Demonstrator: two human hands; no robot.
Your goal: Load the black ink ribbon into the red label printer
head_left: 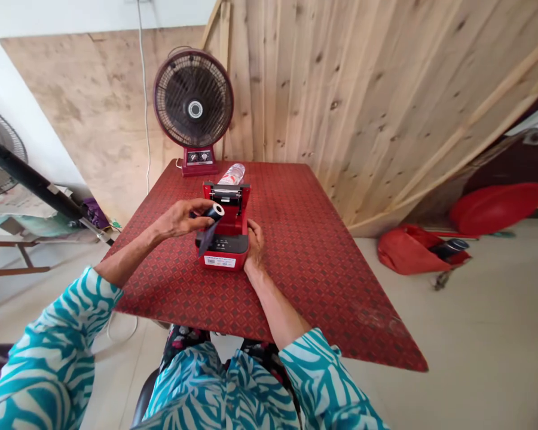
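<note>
A small red and black label printer (223, 260) stands on the table with its lid (229, 192) raised and its inside exposed. My left hand (182, 218) pinches a dark ribbon roll (214, 212) with a white core, just above the printer's open bay. From the roll a loose dark end (207, 239) hangs down over the printer's black front panel. My right hand (254, 246) is wrapped round the printer's right side, its fingers partly hidden behind the body. A white label is stuck to the printer's front face.
The table (291, 251) has a red patterned cover. Behind the printer lies a clear plastic bottle (233, 174), and a dark red fan (193, 101) stands at the back left. Red bags (403, 251) rest on the floor to the right; a second fan (2, 149) is at far left.
</note>
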